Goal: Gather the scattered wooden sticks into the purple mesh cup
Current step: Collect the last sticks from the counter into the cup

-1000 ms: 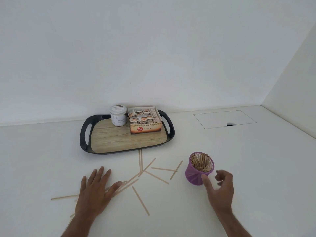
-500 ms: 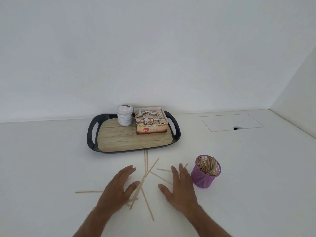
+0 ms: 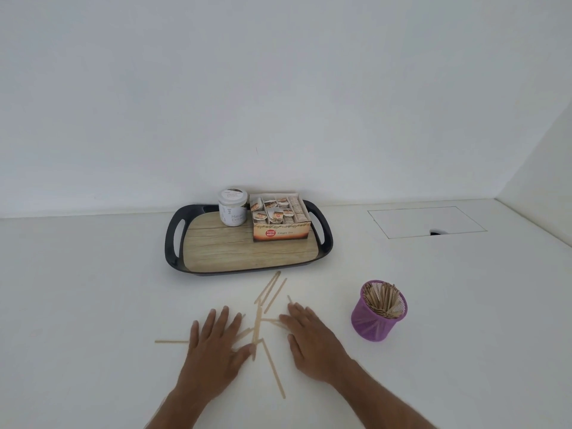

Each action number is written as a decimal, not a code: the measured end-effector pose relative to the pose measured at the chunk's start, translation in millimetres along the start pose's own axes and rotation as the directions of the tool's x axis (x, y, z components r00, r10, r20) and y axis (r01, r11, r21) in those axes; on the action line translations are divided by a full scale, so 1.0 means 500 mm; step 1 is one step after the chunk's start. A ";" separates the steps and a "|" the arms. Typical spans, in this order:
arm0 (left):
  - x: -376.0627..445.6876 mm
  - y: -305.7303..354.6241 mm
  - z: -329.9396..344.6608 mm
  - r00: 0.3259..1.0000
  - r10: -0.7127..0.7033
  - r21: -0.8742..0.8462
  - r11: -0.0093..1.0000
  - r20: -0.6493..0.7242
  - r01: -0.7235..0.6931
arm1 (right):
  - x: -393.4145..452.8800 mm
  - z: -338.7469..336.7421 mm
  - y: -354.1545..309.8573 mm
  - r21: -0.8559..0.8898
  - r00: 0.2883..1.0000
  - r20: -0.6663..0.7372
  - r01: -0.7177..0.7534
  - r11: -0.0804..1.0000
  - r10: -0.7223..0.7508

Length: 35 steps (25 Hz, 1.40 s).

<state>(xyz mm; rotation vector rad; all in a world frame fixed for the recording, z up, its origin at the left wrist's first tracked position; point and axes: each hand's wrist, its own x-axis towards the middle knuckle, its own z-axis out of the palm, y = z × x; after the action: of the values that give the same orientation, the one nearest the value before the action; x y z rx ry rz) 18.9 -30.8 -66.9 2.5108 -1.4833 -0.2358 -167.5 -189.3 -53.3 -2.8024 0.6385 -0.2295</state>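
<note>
Between flat hands [image 3: 216, 345], scattered wooden sticks [image 3: 257, 325]

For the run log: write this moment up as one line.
phase: gathering | left hand: flat on sticks | right hand: flat on sticks | purple mesh cup: upright, part-filled, right of hands | sticks loose on table

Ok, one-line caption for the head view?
Both hands, left hand and right hand, flat on scattered wooden sticks beside purple mesh cup.
</note>
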 end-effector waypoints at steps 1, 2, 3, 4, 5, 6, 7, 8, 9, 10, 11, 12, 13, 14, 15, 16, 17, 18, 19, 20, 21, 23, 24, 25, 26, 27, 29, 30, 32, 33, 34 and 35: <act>0.006 0.007 0.001 1.000 -0.028 -0.021 0.999 -0.001 0.028 | 0.001 -0.001 -0.002 0.018 0.999 0.013 0.036 0.999 -0.036; 0.013 0.016 -0.002 0.999 -0.054 -0.038 0.998 0.000 0.054 | 0.002 -0.002 -0.003 0.036 0.998 0.023 0.064 0.997 -0.065; 0.016 0.025 -0.004 0.997 -0.080 -0.052 0.995 0.006 0.080 | 0.003 -0.002 -0.003 0.053 0.996 0.027 0.084 0.995 -0.086; 0.017 0.033 -0.007 0.995 -0.102 -0.069 0.992 0.013 0.103 | 0.005 -0.004 -0.004 0.072 0.995 0.026 0.091 0.993 -0.093; 0.016 0.039 -0.012 0.992 -0.122 -0.101 0.987 0.020 0.123 | 0.008 -0.009 -0.004 0.092 0.996 0.023 0.083 0.992 -0.085; 0.016 0.039 -0.018 0.990 -0.136 -0.139 0.980 0.037 0.139 | 0.014 -0.015 -0.003 0.106 0.997 0.023 0.072 0.992 -0.075; 0.018 0.034 -0.025 0.988 -0.141 -0.167 0.975 0.059 0.149 | 0.024 -0.023 0.000 0.107 0.997 0.032 0.068 0.992 -0.072; 0.019 0.024 -0.033 0.988 -0.137 -0.176 0.973 0.077 0.149 | 0.038 -0.031 0.003 0.091 0.996 0.054 0.068 0.993 -0.073; 0.020 0.008 -0.043 0.988 -0.127 -0.166 0.976 0.090 0.140 | 0.053 -0.039 0.008 0.070 0.994 0.089 0.063 0.996 -0.069; 0.020 -0.010 -0.054 0.988 -0.113 -0.145 0.981 0.106 0.128 | 0.070 -0.047 0.014 0.048 0.988 0.142 0.047 0.998 -0.053; 0.020 -0.027 -0.067 0.987 -0.103 -0.118 0.986 0.125 0.118 | 0.086 -0.055 0.020 0.026 0.979 0.203 0.025 0.999 -0.029; 0.018 -0.042 -0.079 0.985 -0.096 -0.093 0.990 0.142 0.110 | 0.100 -0.061 0.025 0.007 0.967 0.256 0.010 1.000 -0.011; 0.017 -0.053 -0.088 0.985 -0.089 -0.075 0.992 0.149 0.101 | 0.114 -0.066 0.029 -0.006 0.956 0.293 0.006 1.000 -0.004; 0.016 -0.060 -0.096 0.985 -0.082 -0.068 0.993 0.150 0.093 | 0.125 -0.069 0.030 -0.022 0.949 0.316 0.013 1.000 -0.006; 0.015 -0.063 -0.100 0.986 -0.077 -0.072 0.994 0.146 0.088 | 0.136 -0.071 0.030 -0.049 0.943 0.332 0.032 0.998 -0.014; 0.014 -0.063 -0.102 0.988 -0.075 -0.082 0.993 0.138 0.087 | 0.147 -0.073 0.029 -0.086 0.938 0.346 0.054 0.995 -0.021; 0.012 -0.061 -0.103 0.989 -0.075 -0.096 0.992 0.128 0.088 | 0.158 -0.074 0.026 -0.123 0.932 0.362 0.072 0.990 -0.022; 0.011 -0.058 -0.102 0.991 -0.073 -0.110 0.990 0.116 0.086 | 0.168 -0.074 0.024 -0.156 0.925 0.381 0.084 0.984 -0.018; 0.010 -0.054 -0.099 0.992 -0.070 -0.123 0.989 0.105 0.083 | 0.176 -0.073 0.022 -0.186 0.916 0.402 0.095 0.978 -0.013; 0.011 -0.049 -0.097 0.993 -0.063 -0.134 0.988 0.099 0.076 | 0.184 -0.073 0.021 -0.212 0.905 0.425 0.106 0.971 -0.006; 0.012 -0.045 -0.095 0.994 -0.057 -0.143 0.987 0.098 0.070 | 0.191 -0.073 0.022 -0.232 0.894 0.449 0.115 0.966 0.001; 0.016 -0.038 -0.095 0.994 -0.050 -0.165 0.984 0.101 0.066 | 0.197 -0.072 0.029 -0.244 0.872 0.488 0.112 0.963 0.023; 0.018 -0.036 -0.095 0.994 -0.049 -0.181 0.981 0.102 0.067 | 0.196 -0.072 0.033 -0.239 0.868 0.496 0.102 0.966 0.031; 0.020 -0.034 -0.094 0.994 -0.048 -0.201 0.977 0.101 0.068 | 0.194 -0.072 0.038 -0.231 0.868 0.495 0.093 0.968 0.034; 0.022 -0.033 -0.093 0.994 -0.048 -0.224 0.972 0.097 0.069 | 0.190 -0.072 0.043 -0.224 0.873 0.486 0.089 0.970 0.032; 0.024 -0.032 -0.091 0.994 -0.050 -0.247 0.967 0.093 0.071 | 0.186 -0.072 0.048 -0.217 0.882 0.470 0.087 0.972 0.026; 0.027 -0.029 -0.089 0.994 -0.057 -0.275 0.958 0.095 0.081 | 0.178 -0.073 0.057 -0.187 0.908 0.418 0.067 0.980 0.017; 0.029 -0.027 -0.088 0.994 -0.062 -0.282 0.956 0.095 0.086 | 0.175 -0.074 0.060 -0.169 0.921 0.389 0.052 0.984 0.018; 0.035 -0.025 -0.086 0.994 -0.077 -0.283 0.954 0.083 0.098 | 0.169 -0.076 0.063 -0.154 0.943 0.332 0.025 0.988 0.027; 0.037 -0.025 -0.086 0.993 -0.087 -0.279 0.955 0.078 0.106 | 0.165 -0.076 0.064 -0.155 0.954 0.299 0.014 0.988 0.033; 0.039 -0.024 -0.085 0.993 -0.096 -0.274 0.955 0.074 0.113 | 0.159 -0.075 0.064 -0.147 0.964 0.261 -0.002 0.989 0.041; 0.041 -0.023 -0.084 0.992 -0.101 -0.269 0.956 0.073 0.117 | 0.153 -0.075 0.064 -0.129 0.974 0.221 -0.023 0.991 0.051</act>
<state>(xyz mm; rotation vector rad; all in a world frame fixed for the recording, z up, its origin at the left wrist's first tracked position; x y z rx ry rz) 48.5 -39.3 -30.2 2.3813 -1.2357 -0.4998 -120.1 -258.8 -19.2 -2.8740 0.6711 0.1376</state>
